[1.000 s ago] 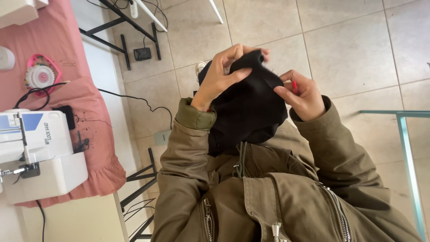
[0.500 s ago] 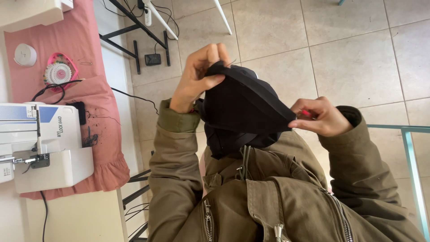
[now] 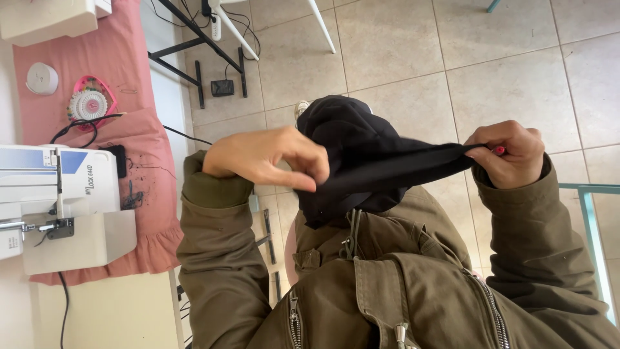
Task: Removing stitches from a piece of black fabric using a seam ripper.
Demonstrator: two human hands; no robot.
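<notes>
Hands now wider apart, left hand (image 3: 268,158) and right hand (image 3: 507,154) fingers pinching black fabric (image 3: 368,161) taut, fingertips partly hidden

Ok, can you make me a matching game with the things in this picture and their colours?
Things:
1. fabric held between the left hand and right hand
2. jacket
3. sewing machine
4. tablecloth

Colours:
a. pink
b. black
c. olive green
d. white

Pairs: 1-b, 2-c, 3-d, 4-a
</notes>
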